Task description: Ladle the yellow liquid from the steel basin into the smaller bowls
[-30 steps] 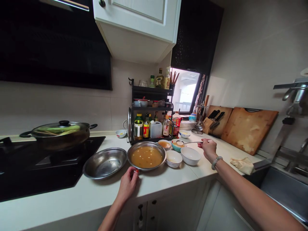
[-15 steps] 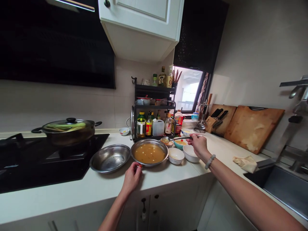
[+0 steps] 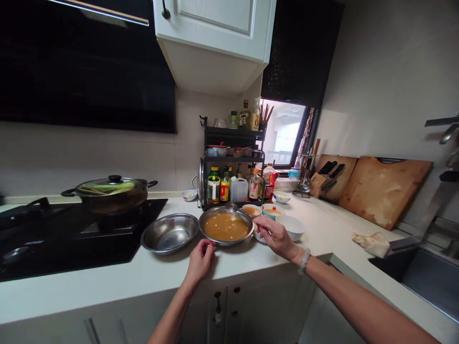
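A round metal basin (image 3: 226, 230) of brownish broth with pale bits floating in it stands on the counter. My left hand (image 3: 201, 258) is closed at the basin's near left rim, fingers curled. My right hand (image 3: 276, 235) is shut on a ladle, its handle mostly hidden by the hand. The ladle's head (image 3: 231, 207) is over the basin's far side. Just behind my right hand sit a bowl of broth (image 3: 251, 210), a turquoise bowl (image 3: 271, 211) and a white bowl (image 3: 293, 227). Another white bowl is partly covered by that hand.
Left of the basin is a second metal basin (image 3: 169, 232). A lidded pot (image 3: 113, 195) with greens sits on the black stove (image 3: 143, 224). Behind stands a black rack (image 3: 234, 159) of bottles. Cutting boards (image 3: 385, 188), a cloth (image 3: 371, 243) and the sink (image 3: 430, 282) are right.
My right hand has moved left and nearer with the ladle, whose head went from the broth bowl to the basin's far rim. My left hand stays by the basin. The view has shifted slightly.
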Demonstrator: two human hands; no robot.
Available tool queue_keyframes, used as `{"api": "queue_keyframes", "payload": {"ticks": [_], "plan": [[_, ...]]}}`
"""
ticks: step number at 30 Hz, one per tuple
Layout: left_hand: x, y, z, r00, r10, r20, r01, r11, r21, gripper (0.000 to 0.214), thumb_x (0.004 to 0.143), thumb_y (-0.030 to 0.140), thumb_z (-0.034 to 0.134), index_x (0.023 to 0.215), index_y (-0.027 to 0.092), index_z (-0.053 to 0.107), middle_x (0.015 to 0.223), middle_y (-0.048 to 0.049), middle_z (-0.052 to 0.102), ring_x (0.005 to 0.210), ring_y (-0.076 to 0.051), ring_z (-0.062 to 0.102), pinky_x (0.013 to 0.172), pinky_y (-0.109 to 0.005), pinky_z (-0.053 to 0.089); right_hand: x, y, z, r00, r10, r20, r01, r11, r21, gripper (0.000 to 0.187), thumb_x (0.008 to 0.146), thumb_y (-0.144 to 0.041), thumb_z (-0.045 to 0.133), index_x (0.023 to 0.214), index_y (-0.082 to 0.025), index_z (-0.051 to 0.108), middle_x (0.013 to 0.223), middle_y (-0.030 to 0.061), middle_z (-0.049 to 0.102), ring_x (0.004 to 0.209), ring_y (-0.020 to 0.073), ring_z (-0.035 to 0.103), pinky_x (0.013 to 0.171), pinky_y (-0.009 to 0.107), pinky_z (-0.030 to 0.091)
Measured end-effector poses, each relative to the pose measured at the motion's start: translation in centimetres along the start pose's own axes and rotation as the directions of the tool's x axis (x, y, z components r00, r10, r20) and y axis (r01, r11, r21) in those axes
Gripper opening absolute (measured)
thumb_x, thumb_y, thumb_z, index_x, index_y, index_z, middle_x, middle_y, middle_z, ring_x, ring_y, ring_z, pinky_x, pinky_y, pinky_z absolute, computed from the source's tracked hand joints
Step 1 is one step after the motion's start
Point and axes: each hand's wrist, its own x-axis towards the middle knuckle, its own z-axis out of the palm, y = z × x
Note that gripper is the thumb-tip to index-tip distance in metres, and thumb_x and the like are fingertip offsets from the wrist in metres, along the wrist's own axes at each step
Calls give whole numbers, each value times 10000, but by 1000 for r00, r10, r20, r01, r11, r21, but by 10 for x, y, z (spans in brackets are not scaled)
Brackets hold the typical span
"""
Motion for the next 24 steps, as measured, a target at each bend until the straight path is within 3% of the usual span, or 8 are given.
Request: {"api": "queue_keyframes", "payload": {"ticks": [2,4,6,9,14,16,21,24], "plan": [[0,0,0,1000,-7,1,7,1000,-1,335,804,469,438,804,156,556,552,14,541,498,-136,488,513,-244,377,1,3,-7,997,46,-59,-48,999,-26,220,887,-264,442,1024,-201,603,808,50,628,637,125,600,585,271,526],[0,0,0,1000,-19,9,19,1000,-9,348,802,484,438,808,157,554,554,12,542,499,-139,490,508,-245,376,4,13,-19,965,196,-174,-203,979,-21,238,894,-302,422,1033,-191,581,752,31,615,558,111,583,512,243,511],[0,0,-1,999,-32,16,32,999,-23,361,799,499,437,808,158,556,559,9,545,501,-141,493,503,-244,376,6,29,-34,881,346,-323,-366,931,0,257,890,-338,414,1007,-169,568,617,-5,578,479,108,560,471,230,495],[1,-1,-1,999,-42,3,42,998,-39,382,785,518,448,793,156,569,556,3,549,497,-142,497,496,-247,382,5,56,-56,717,487,-499,-544,838,36,251,849,-356,442,932,-154,567,533,-19,556,426,118,553,414,215,472],[2,-2,-1,999,-42,-28,40,998,-56,396,759,531,477,773,151,589,549,-4,558,493,-145,505,492,-250,393,-10,88,-75,551,635,-542,-717,692,81,158,783,-251,492,873,-164,587,486,-42,545,409,119,555,371,187,442],[2,-2,-1,999,-42,-23,41,997,-60,396,759,530,478,772,150,589,547,-4,557,488,-142,501,489,-248,391,-16,95,-78,521,662,-539,-740,665,102,130,767,-207,501,847,-169,596,476,-51,540,411,116,557,361,174,428],[1,0,-1,999,-50,0,50,997,-56,406,768,541,467,763,151,577,541,0,550,468,-132,480,466,-237,371,-23,107,-79,509,697,-505,-751,647,136,102,748,-155,516,789,-175,607,460,-62,537,398,110,555,340,162,415],[2,0,-1,999,-46,-13,45,998,-46,418,759,557,472,751,153,579,556,-6,562,483,-136,490,472,-237,375,-23,114,-79,478,721,-501,-760,626,176,86,741,-147,527,761,-169,608,452,-56,546,388,111,559,340,164,421]]}}
